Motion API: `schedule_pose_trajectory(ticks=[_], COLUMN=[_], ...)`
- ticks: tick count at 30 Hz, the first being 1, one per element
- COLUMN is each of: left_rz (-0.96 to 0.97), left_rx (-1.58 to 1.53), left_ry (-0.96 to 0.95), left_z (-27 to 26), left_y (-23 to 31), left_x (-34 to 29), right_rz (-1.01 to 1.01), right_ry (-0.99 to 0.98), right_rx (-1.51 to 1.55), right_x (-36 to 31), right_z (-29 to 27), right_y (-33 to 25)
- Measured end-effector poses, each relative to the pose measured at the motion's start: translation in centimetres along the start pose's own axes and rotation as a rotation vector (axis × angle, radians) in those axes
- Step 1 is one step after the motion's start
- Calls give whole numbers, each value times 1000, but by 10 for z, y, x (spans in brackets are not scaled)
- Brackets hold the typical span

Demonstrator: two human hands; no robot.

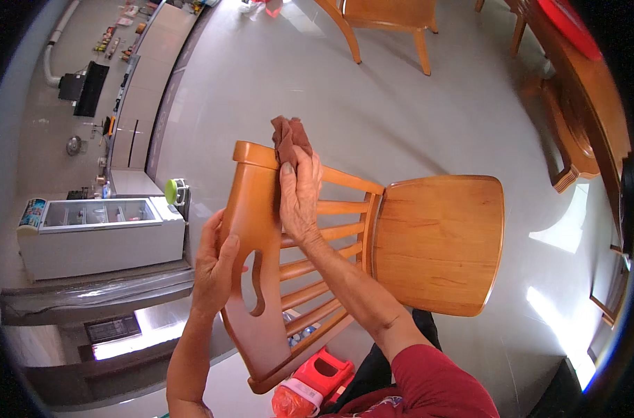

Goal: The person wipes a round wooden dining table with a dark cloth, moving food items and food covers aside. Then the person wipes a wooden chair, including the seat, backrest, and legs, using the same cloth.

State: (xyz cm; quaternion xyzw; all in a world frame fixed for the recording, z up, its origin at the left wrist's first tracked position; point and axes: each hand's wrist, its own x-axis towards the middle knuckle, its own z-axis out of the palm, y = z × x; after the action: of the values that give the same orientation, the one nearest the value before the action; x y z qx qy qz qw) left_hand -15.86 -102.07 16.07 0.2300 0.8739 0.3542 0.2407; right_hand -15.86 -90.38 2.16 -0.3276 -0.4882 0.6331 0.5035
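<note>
A wooden chair (439,244) with a slatted back stands in front of me, its wide top rail (251,216) turned towards my left. My left hand (212,265) grips the rail's outer edge beside the curved cut-out, thumb on the near face and a fingertip showing through the opening. Near the rail's far end, my right hand (301,191) presses a brown cloth (289,139) against the wood; the cloth bunches up past its fingers. My right forearm crosses over the back slats.
A red plastic stool (324,376) is close by my legs. Another wooden chair (386,12) stands at the far side, and a wooden table (588,76) at the right. A white chest freezer (101,251) and kitchen counter (157,63) line the left.
</note>
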Motion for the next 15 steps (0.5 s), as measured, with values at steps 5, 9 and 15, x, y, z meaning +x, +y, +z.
schedule_pose_trajectory(ticks=[5,9,15], left_rz=[245,243,166], left_rx=[-92,-238,-183], left_ry=[32,-27,4], left_z=[-5,-10,-16], left_y=[-19,-24,-26], left_x=[4,-2,-2], right_rz=[-262,-205,-56], right_ry=[-318,-384,-581], right_rx=[62,3,21], right_x=[-62,-134,-208], right_z=[6,-10,-60], right_y=[-42,-79,-83])
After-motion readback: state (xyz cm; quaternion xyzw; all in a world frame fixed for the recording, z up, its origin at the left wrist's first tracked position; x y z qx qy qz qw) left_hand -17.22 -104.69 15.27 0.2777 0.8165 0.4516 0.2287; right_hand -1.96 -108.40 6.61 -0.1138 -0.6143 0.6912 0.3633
